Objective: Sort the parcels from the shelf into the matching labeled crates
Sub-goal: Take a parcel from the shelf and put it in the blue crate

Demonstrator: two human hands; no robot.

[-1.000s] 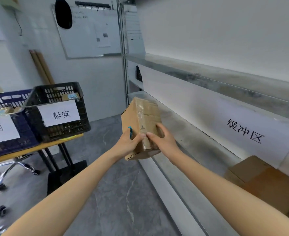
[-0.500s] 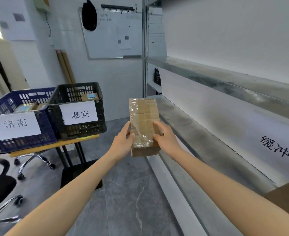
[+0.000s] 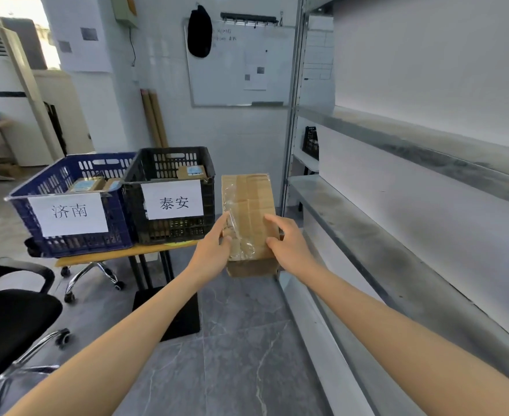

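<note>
1. A taped cardboard parcel (image 3: pixel 248 223) sits at the centre of the frame, held in the air between both hands, its long side running up the picture.
2. The left hand (image 3: pixel 212 253) grips the parcel's lower left edge, thumb curled onto the taped top face.
3. The right hand (image 3: pixel 287 246) grips the lower right edge, thumb and forefinger bent over the top face.
4. Just left of the parcel stands a black crate (image 3: pixel 169 175) with a white label reading 泰安; small boxes lie inside.
5. Touching its left side is a blue crate (image 3: pixel 67 172) labelled 济南, also holding small boxes.
6. Both crates rest on a yellow-edged table (image 3: pixel 121 256) at middle left.
7. A grey metal shelf (image 3: pixel 397 265) runs along the right side of the frame.
8. A black office chair (image 3: pixel 10 322) shows at lower left.
9. A whiteboard (image 3: pixel 238 64) hangs at upper centre.
</note>
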